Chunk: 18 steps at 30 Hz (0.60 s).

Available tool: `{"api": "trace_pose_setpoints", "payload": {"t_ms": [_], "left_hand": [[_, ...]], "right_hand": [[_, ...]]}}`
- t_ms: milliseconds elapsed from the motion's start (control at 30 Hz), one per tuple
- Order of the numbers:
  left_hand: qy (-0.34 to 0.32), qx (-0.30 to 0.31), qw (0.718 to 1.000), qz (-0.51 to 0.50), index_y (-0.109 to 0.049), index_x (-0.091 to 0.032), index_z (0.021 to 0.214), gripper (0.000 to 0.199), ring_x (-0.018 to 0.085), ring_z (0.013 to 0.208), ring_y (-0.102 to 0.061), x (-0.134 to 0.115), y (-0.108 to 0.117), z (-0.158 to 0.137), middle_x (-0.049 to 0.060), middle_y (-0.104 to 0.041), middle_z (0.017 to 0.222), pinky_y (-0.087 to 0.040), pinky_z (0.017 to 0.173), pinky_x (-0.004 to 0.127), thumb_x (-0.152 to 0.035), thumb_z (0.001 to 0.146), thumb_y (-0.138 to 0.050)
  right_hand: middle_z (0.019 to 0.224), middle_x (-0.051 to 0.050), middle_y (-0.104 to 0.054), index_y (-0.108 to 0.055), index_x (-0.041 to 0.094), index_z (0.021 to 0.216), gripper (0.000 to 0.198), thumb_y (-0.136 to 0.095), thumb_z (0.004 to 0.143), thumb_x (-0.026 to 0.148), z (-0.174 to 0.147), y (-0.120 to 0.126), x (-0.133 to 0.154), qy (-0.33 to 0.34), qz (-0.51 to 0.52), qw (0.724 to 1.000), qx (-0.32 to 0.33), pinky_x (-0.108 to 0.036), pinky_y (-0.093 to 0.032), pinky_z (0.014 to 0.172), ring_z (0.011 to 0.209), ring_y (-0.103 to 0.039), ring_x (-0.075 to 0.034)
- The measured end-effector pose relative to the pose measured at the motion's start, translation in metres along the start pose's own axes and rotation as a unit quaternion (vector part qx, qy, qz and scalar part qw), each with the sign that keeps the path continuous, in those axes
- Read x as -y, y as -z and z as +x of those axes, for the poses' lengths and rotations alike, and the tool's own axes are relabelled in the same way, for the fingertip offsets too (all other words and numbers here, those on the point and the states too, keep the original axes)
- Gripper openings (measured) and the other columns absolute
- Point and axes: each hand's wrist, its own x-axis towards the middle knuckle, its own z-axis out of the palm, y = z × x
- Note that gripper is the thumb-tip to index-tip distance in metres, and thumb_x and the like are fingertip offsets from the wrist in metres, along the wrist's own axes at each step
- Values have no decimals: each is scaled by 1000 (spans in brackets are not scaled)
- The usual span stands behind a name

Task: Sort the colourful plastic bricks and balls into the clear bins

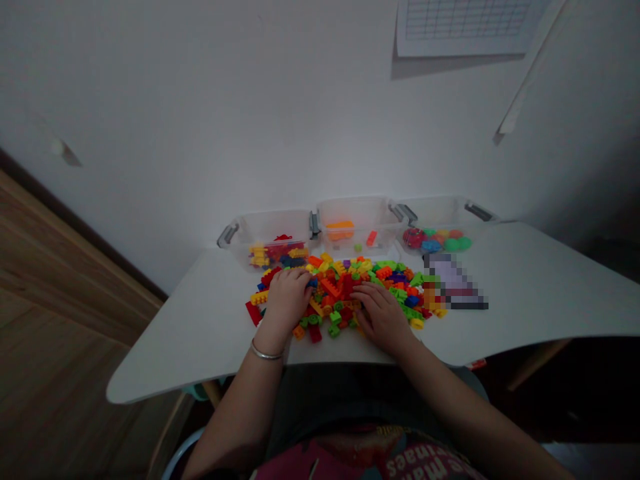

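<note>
A wide pile of colourful toy building blocks (334, 317) lies in front of me on the white table. My left hand (289, 293), with a silver bangle at the wrist, rests at the left part of the pile. Its fingers are bent and closed at a small blue building block (313, 283); their undersides are hidden. On the right part of the pile lies my right hand (383, 312), fingers stretched out and thumb apart. Its fingertips touch the pile beside a red block (349, 285), and I see nothing held in it.
Behind the pile stand three clear plastic bins: the left bin (273, 223) and middle bin (360, 212) hold blocks, the right bin (435, 208) rounded colourful pieces. A pixelated flat object (457, 283) lies right of the pile. The white table (525, 287) meets the wall behind.
</note>
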Motion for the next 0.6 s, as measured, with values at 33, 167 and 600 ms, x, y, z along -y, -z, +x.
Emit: {"api": "trace_pose_setpoints", "payload": {"t_ms": [33,167,600], "left_hand": [[-3,5,1000,8,-69,-21,104,22,27,105,-59,0,1,0,7,-68,114,-44,95,43,-22,85,-59],[-5,15,999,37,-70,-21,100,20,30,100,-59,0,1,1,8,-69,103,-45,88,44,-24,81,-65],[-27,15,996,79,-68,-19,91,12,28,96,-60,-2,-3,3,10,-67,98,-43,90,43,-20,82,-60]], "right_hand": [[116,-9,-66,-62,18,114,28,-53,87,19,0,0,0,0,0,1000,1,-47,-47,103,116,-55,-25],[116,-9,-67,-62,18,114,28,-53,88,19,0,-1,0,3,-1,1000,-6,-47,-48,102,116,-56,-26],[116,-10,-67,-63,19,115,29,-52,88,18,1,-3,3,1,4,1000,-3,-47,-47,103,117,-55,-25]]}}
